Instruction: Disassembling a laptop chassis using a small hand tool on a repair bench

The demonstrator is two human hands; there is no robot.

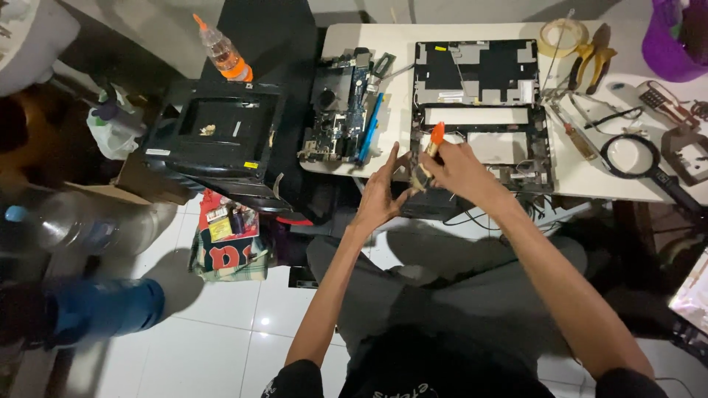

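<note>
We see a brush [430, 151] with an orange handle, yellow-handled pliers [592, 59], a purple tub [675, 40], a white table [590, 173] and a blue circuit board [341, 103].

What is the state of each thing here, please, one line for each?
Laptop base: opened, insides bare, flat on the table.
Circuit board: taken out, lying beside the base.
Orange-handled brush: held in the right hand.
Left hand: open, fingers at the bristles.
Tape roll: lying flat.
Pliers: lying shut.
Orange-capped bottle: tilted, cap on.
</note>
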